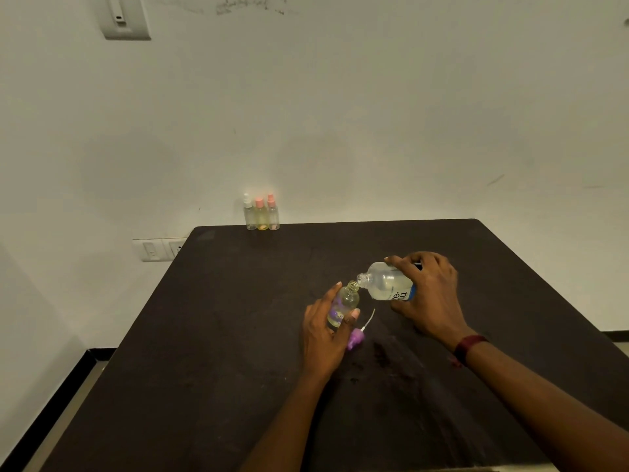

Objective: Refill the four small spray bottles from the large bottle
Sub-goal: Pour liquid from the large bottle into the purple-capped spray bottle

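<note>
Right grip (429, 294), dark table (238, 335), white wall (340, 114)

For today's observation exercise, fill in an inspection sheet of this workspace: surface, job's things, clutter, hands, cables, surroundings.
Surface: dark table, smudged near the hands.
Job's things: large bottle tilted, mouth at the open small bottle; purple spray cap lying on the table; three capped small bottles at the far edge.
Clutter: nothing seen.
Hands: left hand holds the small bottle; right hand grips the large bottle.
Cables: nothing seen.
Surroundings: white wall, socket plate, switch plate.
</note>
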